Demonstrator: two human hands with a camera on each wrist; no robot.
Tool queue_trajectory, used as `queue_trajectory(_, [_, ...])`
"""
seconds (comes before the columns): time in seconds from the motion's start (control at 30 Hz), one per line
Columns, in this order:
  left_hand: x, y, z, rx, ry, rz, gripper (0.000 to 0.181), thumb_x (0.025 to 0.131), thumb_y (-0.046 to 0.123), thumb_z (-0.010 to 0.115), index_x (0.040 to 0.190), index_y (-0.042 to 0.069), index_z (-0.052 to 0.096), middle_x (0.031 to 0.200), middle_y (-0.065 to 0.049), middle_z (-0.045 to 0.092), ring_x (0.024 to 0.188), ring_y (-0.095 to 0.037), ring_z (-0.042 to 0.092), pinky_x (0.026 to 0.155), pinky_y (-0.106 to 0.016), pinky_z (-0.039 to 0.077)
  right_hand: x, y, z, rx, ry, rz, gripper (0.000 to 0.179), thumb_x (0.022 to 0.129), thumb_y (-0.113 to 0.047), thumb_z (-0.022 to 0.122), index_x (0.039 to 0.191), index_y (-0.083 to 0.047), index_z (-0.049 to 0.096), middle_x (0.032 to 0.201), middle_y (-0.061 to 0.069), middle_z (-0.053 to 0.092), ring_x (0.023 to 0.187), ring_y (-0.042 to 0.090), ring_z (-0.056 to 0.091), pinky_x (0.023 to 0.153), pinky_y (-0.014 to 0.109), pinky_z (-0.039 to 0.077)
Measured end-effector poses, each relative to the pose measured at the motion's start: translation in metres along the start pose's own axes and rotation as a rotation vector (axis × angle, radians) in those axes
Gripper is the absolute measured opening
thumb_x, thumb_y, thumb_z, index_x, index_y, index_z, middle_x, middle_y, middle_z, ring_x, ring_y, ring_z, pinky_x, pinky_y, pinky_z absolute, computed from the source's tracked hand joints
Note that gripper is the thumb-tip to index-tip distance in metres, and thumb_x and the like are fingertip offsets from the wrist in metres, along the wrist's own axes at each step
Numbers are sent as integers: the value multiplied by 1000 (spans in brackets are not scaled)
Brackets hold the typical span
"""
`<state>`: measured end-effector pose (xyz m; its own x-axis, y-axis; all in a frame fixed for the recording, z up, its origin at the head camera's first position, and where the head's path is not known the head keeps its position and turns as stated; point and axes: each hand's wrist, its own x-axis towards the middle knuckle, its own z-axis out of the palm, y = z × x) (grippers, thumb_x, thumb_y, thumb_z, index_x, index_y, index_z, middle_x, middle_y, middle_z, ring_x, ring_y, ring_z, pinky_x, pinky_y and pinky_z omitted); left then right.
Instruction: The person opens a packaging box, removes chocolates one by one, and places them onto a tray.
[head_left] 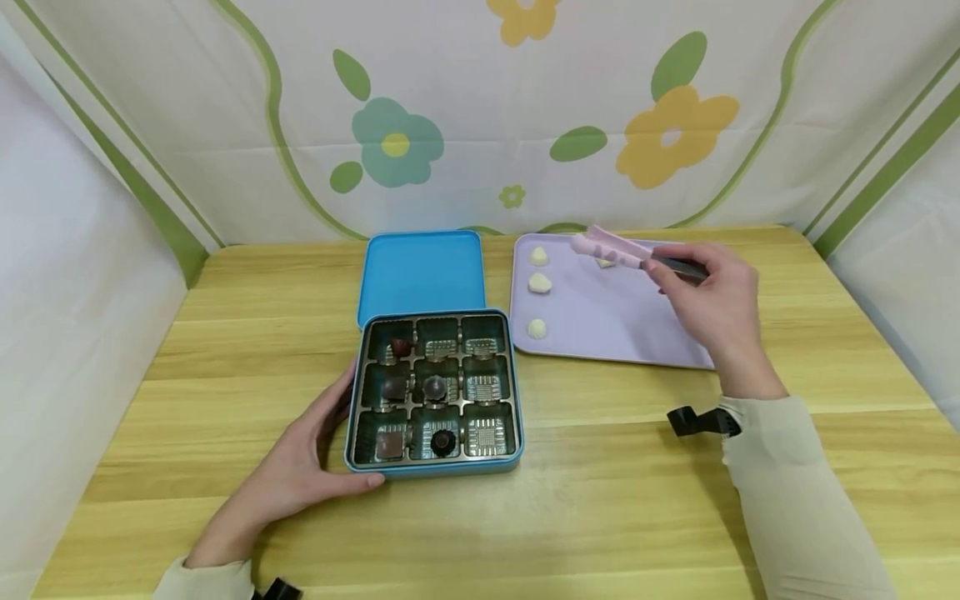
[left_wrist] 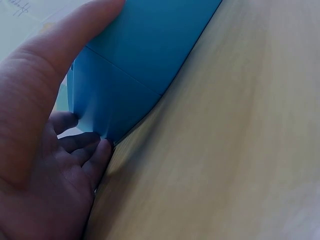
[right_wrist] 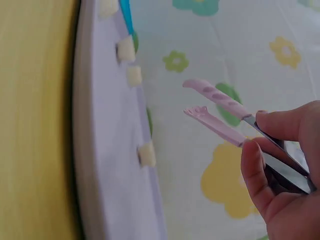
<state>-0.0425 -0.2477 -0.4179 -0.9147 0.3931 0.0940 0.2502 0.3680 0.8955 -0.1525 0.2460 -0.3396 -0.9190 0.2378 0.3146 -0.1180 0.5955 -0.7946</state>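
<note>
- Tongs with pink paw-like tips and dark handles (right_wrist: 227, 104) sit in the right hand (head_left: 712, 304). Right grip: clamped on the handles, thumb against fingers. Tong tips apart, nothing between them.
- Small white moulded pieces (head_left: 539, 283) lie on the lilac rectangular tray (head_left: 585, 317): three down its left side, one partly hidden behind the tongs.
- Left hand (head_left: 303, 462): grip on the near left corner of the square blue tin (head_left: 465, 468), thumb on front wall, fingers at left wall. Good brace; keep it light, no skidding on the wooden bench (head_left: 592, 508).
- Step reads as a tong pick off the tray, no piece caught yet. I'd descend on one piece, tips either side, low on its body.
- Squeeze gently: pieces look small, maybe soft. Too hard probably dents them; too high probably slips off the domed tops.
- Dark chocolate-like pieces (head_left: 435, 387) fill parts of the tin's left and middle columns. Any release there should be low, tips clear of dividers.
</note>
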Motion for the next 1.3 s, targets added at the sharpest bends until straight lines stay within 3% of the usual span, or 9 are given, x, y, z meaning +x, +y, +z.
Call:
queue_trajectory(0.2, [0, 0, -1, 22, 0, -13, 134, 74, 15, 102, 174, 33, 15, 180, -4, 24, 159, 5, 27, 121, -3, 26, -15, -27, 10, 102, -193, -158, 27, 96, -10, 82, 122, -5, 81, 104, -12, 71, 76, -3, 70, 65, 9, 55])
queue_trajectory(0.33, [0, 0, -1, 31, 1, -20, 134, 74, 17, 102, 174, 34, 15, 180, -5, 24, 158, 5, 27, 121, -3, 26, -26, -42, 21, 155, -305, -241, 25, 95, -4, 82, 120, -6, 82, 102, -4, 75, 80, 2, 71, 63, 12, 54])
queue_trajectory(0.5, [1, 0, 0, 34, -2, -29, 133, 74, 18, 102, 174, 35, 15, 180, -5, 25, 157, 4, 28, 120, -2, 26, -37, -53, 33, 176, -356, -329, 26, 90, -3, 86, 114, -12, 84, 103, 6, 75, 84, 9, 66, 68, 14, 55])
queue_trajectory(1.03, [2, 0, 0, 24, -1, -43, 133, 74, 18, 102, 174, 36, 15, 180, -4, 24, 158, 1, 29, 120, -2, 26, -52, -64, 52, 237, -498, -394, 25, 88, -2, 87, 111, -11, 83, 97, 0, 74, 85, 10, 66, 73, 19, 58])
queue_trajectory(1.3, [4, -1, -2, 33, -4, -37, 134, 74, 19, 102, 174, 36, 14, 180, -3, 25, 160, -1, 28, 121, -3, 26, -53, -82, 56, 167, -597, -566, 22, 87, -7, 90, 106, -15, 84, 94, -9, 75, 82, 7, 61, 68, 21, 54])
